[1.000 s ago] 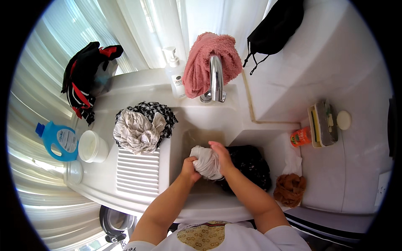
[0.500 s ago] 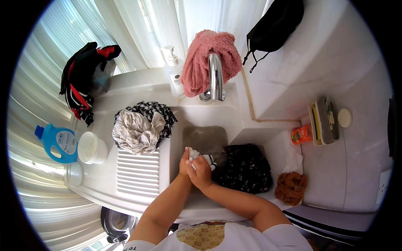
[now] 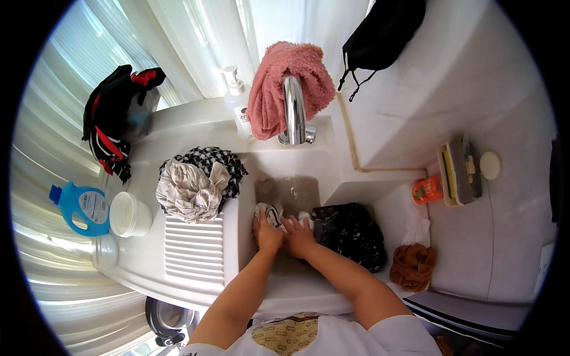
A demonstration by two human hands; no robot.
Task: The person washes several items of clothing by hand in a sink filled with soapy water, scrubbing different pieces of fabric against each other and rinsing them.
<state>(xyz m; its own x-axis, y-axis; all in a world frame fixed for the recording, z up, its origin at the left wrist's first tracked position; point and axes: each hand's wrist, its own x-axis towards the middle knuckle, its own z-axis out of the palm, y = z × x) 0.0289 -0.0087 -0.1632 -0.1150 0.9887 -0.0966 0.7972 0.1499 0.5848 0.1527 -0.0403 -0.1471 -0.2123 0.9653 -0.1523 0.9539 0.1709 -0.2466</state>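
Note:
Low in the sink basin (image 3: 244,252), a wet white cloth with dark stripes (image 3: 271,213) is in both my hands. My left hand (image 3: 268,234) is closed on its left part, with the thumb lying along the fabric. Close beside it, my right hand (image 3: 298,238) grips the right part, where a white end shows past the fingers. Murky water (image 3: 291,193) lies just beyond the hands. To the right of my right hand, a black garment with small light flecks (image 3: 350,237) is bunched in the basin. The underside of the striped cloth is hidden.
A pink towel (image 3: 285,89) hangs over the chrome faucet (image 3: 295,115). Left of the basin, pale and checked cloths (image 3: 193,187) lie above a ribbed washboard (image 3: 194,246), near a white tub (image 3: 130,215) and blue bottle (image 3: 86,207). A brown cloth (image 3: 414,267) rests on the right rim.
My hands have moved apart and slightly lower, and the striped cloth is now spread between them instead of bunched. Water in the basin shows fresh ripples beyond them.

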